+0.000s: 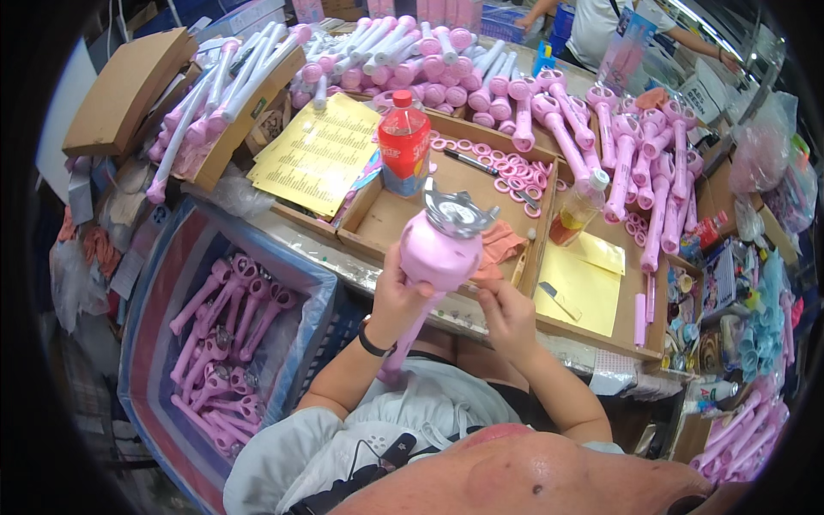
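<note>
My left hand (399, 296) is wrapped round a pink toy wand (439, 255), just below its round head. A silver crown-shaped piece (459, 213) sits on top of that head, while the handle slants down toward my lap. To the right of the wand, my right hand (509, 319) is closed in a pinch; what its fingers hold, if anything, I cannot make out. Just beyond that hand an orange cloth (499, 247) lies at the edge of a cardboard tray (378, 219).
Pink rings (519, 172) fill part of the tray, by a red-capped bottle (403, 146) and a second bottle (579, 206). Pink wands (631, 146) pile up behind and right. A lined bin (313, 296) with more wands stands at left. Another person (592, 34) is at the back.
</note>
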{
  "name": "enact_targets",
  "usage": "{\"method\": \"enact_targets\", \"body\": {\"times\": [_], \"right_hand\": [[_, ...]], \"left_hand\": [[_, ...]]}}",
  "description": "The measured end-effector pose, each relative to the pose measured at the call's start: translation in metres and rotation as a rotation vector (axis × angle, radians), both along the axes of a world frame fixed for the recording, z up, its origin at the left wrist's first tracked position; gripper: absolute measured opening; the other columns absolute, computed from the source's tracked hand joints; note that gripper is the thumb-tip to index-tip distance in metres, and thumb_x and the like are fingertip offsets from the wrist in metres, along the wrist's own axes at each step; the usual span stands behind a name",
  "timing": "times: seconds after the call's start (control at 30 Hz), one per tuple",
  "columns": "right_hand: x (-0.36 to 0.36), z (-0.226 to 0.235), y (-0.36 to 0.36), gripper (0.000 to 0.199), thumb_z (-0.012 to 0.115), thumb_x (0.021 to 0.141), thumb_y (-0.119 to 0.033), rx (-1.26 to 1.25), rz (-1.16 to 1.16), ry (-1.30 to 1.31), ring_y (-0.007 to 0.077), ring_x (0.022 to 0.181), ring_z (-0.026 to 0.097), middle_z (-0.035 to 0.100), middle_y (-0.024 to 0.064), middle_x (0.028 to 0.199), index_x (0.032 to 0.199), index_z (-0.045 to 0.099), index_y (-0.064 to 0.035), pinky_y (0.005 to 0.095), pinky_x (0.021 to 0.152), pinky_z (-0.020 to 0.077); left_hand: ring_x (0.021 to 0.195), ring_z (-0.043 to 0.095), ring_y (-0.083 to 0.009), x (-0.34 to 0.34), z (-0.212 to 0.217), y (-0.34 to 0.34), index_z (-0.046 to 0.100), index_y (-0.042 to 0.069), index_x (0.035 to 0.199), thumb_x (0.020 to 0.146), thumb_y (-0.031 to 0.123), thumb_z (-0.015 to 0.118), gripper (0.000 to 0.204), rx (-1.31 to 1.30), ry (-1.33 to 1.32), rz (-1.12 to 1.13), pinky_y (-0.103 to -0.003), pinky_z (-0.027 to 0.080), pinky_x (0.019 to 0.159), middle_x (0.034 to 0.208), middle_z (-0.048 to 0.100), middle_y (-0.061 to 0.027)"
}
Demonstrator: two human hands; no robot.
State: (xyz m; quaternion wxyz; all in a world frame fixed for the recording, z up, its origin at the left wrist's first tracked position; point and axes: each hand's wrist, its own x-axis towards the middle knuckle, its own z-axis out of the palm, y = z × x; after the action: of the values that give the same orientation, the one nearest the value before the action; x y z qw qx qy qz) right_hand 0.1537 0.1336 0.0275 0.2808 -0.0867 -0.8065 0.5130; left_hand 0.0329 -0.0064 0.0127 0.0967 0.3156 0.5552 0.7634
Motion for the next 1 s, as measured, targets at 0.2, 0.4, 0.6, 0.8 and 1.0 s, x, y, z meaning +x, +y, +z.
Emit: {"method": "enact_targets", "body": {"times": [0.2,0.4,0.6,0.8,1.0], "right_hand": [[0.003,0.003,-0.005,0.019,0.054,0.094,-0.022,-0.666,0.094,-0.451,0.0116,0.051,0.046,0.047,0.0003,0.062,0.089,0.058,-0.0039,0.0258,0.043,0.0344],[0.001,-0.019,-0.005,0.014,0.066,0.079,-0.006,0.497,-0.088,0.191,0.0292,0.057,0.056,0.052,0.0111,0.064,0.092,0.06,-0.0027,0.0361,0.05,0.0444],[0.009,-0.016,0.006,0.012,0.065,0.083,-0.008,-0.871,0.202,-0.315,0.0245,0.056,0.056,0.056,0.0107,0.068,0.092,0.061,-0.0012,0.0327,0.051,0.0437],[0.006,-0.013,-0.006,0.013,0.063,0.089,-0.013,0.523,-0.154,0.226,0.0102,0.058,0.053,0.054,0.0031,0.069,0.094,0.061,-0.0009,0.0299,0.052,0.0427],[0.008,-0.008,0.006,0.012,0.063,0.089,-0.012,-0.622,0.104,-0.183,0.0085,0.058,0.051,0.053,0.0017,0.068,0.094,0.061,-0.0013,0.029,0.051,0.0419]], "left_hand": [[0.1,0.054,-0.0123,-0.004,-0.001,-0.007,0.042,0.0,0.125,0.071,0.059,0.072,0.085,-0.111,0.04,-0.006,-0.027,0.045,0.085,0.109,0.058,-0.0074],[0.1,0.053,-0.0117,0.001,-0.004,-0.006,0.042,0.0,0.127,0.07,0.058,0.073,0.087,-0.062,-0.02,-0.036,-0.026,0.045,0.085,0.11,0.056,-0.0066],[0.101,0.054,-0.0125,0.0,-0.005,-0.005,0.041,-0.001,0.128,0.068,0.058,0.075,0.09,-0.157,0.1,-0.038,-0.027,0.045,0.086,0.112,0.056,-0.0063],[0.107,0.051,-0.0131,0.0,-0.005,0.001,0.036,0.0,0.13,0.069,0.059,0.073,0.093,-0.013,-0.096,-0.103,-0.028,0.043,0.09,0.117,0.052,-0.0071],[0.108,0.05,-0.0133,0.002,-0.005,-0.001,0.036,0.0,0.131,0.069,0.059,0.073,0.093,-0.055,-0.01,-0.118,-0.028,0.042,0.091,0.117,0.051,-0.0079]]}}
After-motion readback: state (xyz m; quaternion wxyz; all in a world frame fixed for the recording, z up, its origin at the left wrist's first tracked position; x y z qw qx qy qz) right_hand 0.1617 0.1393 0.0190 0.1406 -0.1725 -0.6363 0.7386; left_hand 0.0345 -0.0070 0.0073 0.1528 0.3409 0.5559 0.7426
